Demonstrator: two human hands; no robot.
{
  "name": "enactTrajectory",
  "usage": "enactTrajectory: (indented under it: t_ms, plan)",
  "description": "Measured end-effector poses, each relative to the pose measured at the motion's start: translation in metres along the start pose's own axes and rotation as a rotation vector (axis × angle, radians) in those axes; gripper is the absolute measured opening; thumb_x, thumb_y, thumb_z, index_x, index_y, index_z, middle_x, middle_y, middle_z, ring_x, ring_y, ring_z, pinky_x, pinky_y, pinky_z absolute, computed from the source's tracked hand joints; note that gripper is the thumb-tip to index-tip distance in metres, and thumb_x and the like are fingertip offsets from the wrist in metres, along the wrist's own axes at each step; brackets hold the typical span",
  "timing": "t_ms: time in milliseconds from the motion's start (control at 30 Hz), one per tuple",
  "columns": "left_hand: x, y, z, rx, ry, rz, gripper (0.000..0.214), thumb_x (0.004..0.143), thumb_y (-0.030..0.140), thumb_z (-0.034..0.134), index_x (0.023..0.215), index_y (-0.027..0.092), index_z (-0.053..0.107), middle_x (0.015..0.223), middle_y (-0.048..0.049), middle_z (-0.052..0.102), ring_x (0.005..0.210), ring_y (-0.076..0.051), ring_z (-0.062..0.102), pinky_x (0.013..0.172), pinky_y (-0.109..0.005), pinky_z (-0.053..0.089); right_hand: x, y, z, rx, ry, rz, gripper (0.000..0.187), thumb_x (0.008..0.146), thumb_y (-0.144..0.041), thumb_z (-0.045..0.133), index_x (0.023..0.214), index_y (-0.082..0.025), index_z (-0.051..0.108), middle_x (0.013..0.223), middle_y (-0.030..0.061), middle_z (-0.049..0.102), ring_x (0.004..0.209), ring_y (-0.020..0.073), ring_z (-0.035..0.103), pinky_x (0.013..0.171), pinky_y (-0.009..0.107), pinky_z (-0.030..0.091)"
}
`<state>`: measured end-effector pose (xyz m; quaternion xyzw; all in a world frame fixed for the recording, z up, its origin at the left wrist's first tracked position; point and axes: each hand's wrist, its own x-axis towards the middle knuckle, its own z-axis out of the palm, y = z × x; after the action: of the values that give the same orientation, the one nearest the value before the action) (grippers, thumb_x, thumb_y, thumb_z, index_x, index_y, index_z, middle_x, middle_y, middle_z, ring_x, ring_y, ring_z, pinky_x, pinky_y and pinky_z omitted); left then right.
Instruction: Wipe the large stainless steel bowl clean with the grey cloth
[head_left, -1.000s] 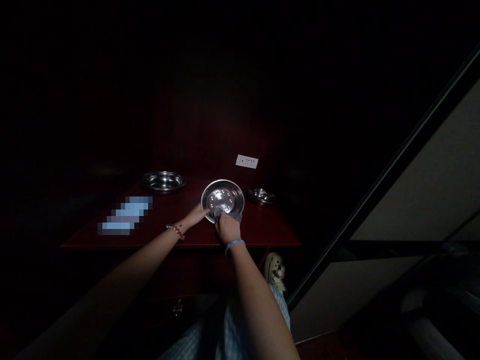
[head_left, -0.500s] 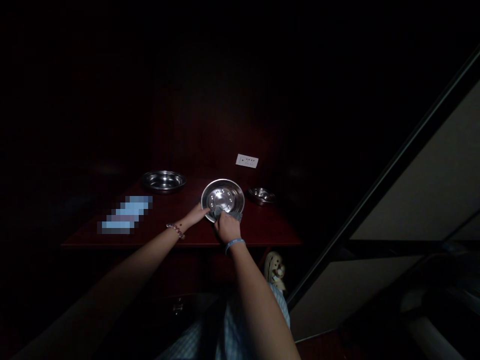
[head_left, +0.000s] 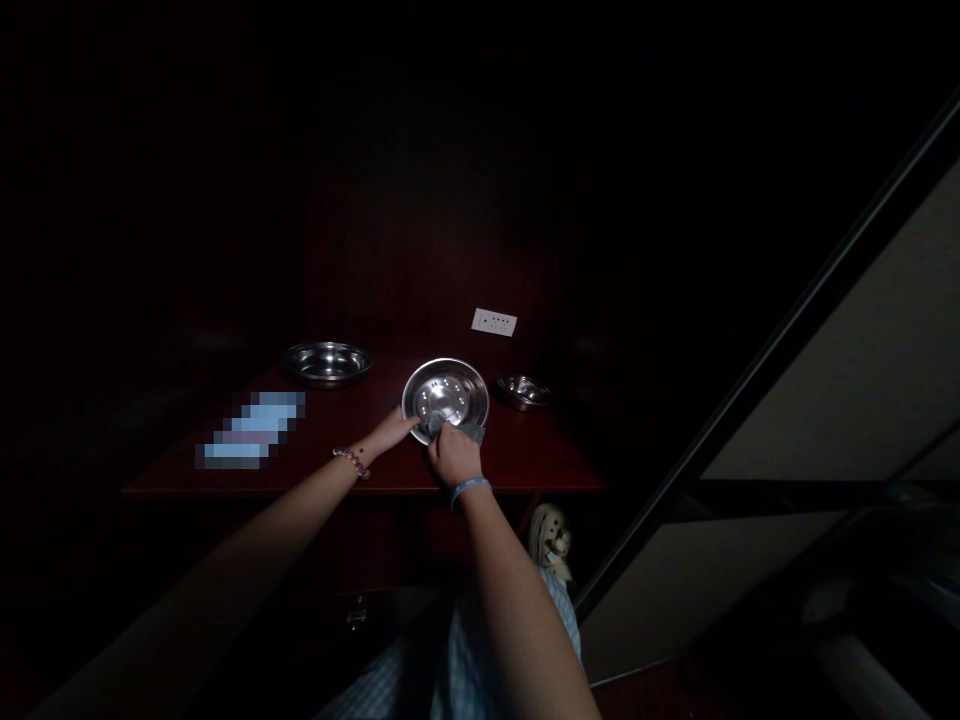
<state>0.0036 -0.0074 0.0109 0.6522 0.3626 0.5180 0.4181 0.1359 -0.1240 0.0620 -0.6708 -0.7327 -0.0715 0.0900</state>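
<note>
A shiny steel bowl (head_left: 450, 385) is tilted toward me above the front part of the dark red table. My left hand (head_left: 393, 428) grips its left rim, thumb over the inside edge and the other fingers hidden behind. Closed round a grey cloth (head_left: 471, 432), my right hand (head_left: 456, 457) presses at the bowl's near rim. Part of the cloth reaches into the bowl and part sticks out to the right of my fist.
On the table (head_left: 330, 470), a wide steel dish (head_left: 328, 365) stands at the back left and smaller steel bowls (head_left: 523, 391), seemingly stacked, at the right. A blurred pale-blue patch (head_left: 251, 430) lies left. A white socket plate (head_left: 494, 321) is on the back wall. Below is a beige clog (head_left: 548, 535).
</note>
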Motion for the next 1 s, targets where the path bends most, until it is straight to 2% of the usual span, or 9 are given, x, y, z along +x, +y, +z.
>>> enactTrajectory:
  t_ms: [267,433,633,1000]
  plan:
    - [0.002,-0.007,-0.001,0.019,0.007,-0.002,0.041,0.076,0.023,0.067,0.115,0.011,0.067,0.123,-0.0166,0.074,0.122,-0.031,0.065,0.114,-0.049,0.045,0.001,0.001,0.002,0.001,0.002,0.009,0.029,0.104,-0.025,0.039,0.120,-0.010,0.058,0.111,0.0196,0.074,0.108,0.0269,0.071,0.090,0.033,0.053]
    - [0.002,-0.006,-0.001,0.038,-0.010,0.018,0.041,0.076,0.025,0.067,0.116,0.012,0.067,0.119,-0.0138,0.076,0.120,-0.031,0.066,0.111,-0.049,0.048,0.004,0.004,0.009,-0.006,0.015,-0.005,0.029,0.104,-0.022,0.039,0.121,-0.009,0.058,0.111,0.0208,0.074,0.108,0.0266,0.071,0.090,0.033,0.053]
    - [0.001,-0.005,0.001,0.016,0.006,-0.021,0.042,0.075,0.022,0.065,0.116,0.011,0.066,0.127,-0.0167,0.072,0.122,-0.031,0.066,0.114,-0.048,0.045,0.005,0.005,0.012,-0.009,0.019,-0.019,0.030,0.102,-0.019,0.041,0.123,-0.007,0.058,0.111,0.0222,0.073,0.110,0.0281,0.071,0.091,0.034,0.054]
    - [-0.002,-0.001,0.002,-0.001,-0.001,-0.024,0.038,0.076,0.029,0.070,0.110,0.012,0.069,0.117,-0.0152,0.076,0.122,-0.033,0.065,0.113,-0.051,0.047,0.006,0.007,0.012,-0.021,0.002,-0.011,0.029,0.100,-0.014,0.040,0.124,-0.009,0.057,0.112,0.0193,0.074,0.111,0.0260,0.070,0.093,0.033,0.054]
